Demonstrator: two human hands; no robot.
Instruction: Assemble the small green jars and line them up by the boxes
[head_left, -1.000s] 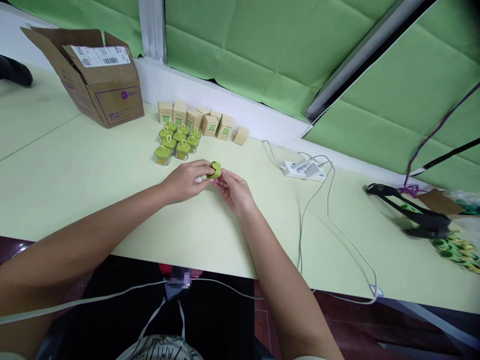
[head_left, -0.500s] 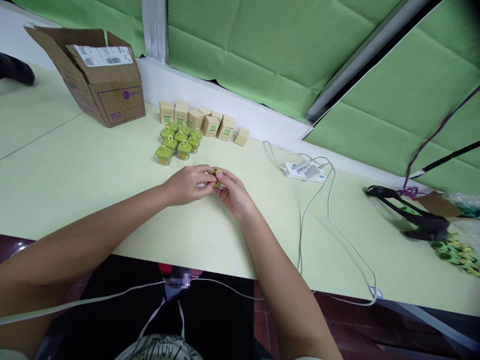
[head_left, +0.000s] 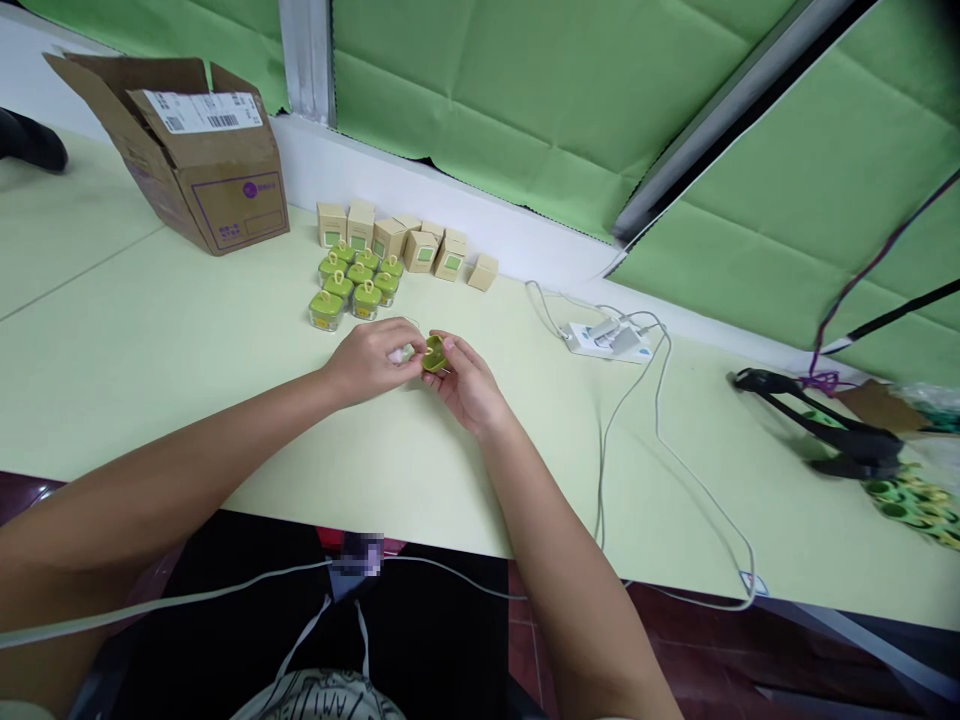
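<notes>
Both hands meet over the pale green table (head_left: 150, 340), a little in front of a cluster of several small clear jars with green lids (head_left: 354, 285). My right hand (head_left: 466, 385) is curled around a small green lid (head_left: 433, 353), which faces up between its fingers. My left hand (head_left: 371, 362) is closed in a pinch on a small clear piece (head_left: 406, 352), pressed against the lid; I cannot make out what the piece is. Behind the jars stands a row of small tan boxes (head_left: 409, 243).
An open cardboard box (head_left: 199, 160) lies tilted at the back left. A white power strip (head_left: 604, 340) with cables trailing to the table's front edge sits right of my hands. Black-handled tool (head_left: 825, 430) and green patterned items (head_left: 911, 500) lie far right. Green panels back the table.
The green lid has turned in my fingers: held up edge-on a second ago, then nearly hidden between both hands, it now shows its face. The hands stayed in place.
</notes>
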